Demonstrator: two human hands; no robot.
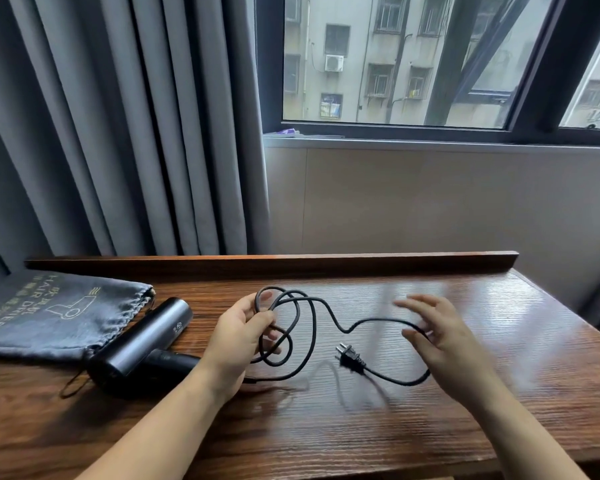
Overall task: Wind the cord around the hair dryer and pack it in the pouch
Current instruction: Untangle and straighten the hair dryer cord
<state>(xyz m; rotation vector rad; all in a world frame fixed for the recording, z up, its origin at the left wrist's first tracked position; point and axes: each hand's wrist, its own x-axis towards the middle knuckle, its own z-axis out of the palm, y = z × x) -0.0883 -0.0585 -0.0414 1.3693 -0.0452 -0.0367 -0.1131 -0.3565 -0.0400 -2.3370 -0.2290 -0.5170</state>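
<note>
Left hand, just left of centre frame, is closed around a loose bundle of loops of the black cord, apparently gathering the slack so it can be wound in order. Right hand, right of centre and blurred, is spread wide with nothing in it, hovering over the bend where the cord doubles back toward the plug; it looks poised to take up the free end. The plug lies flat on the wooden table between the two hands. The hair dryer rests on its side at lower left, its handle partly hidden behind the left wrist. Touching it at far left lies the grey drawstring pouch, flat, its gathered mouth toward the dryer. Grey curtains and a window fill the upper frame; nothing else crowds the table.
</note>
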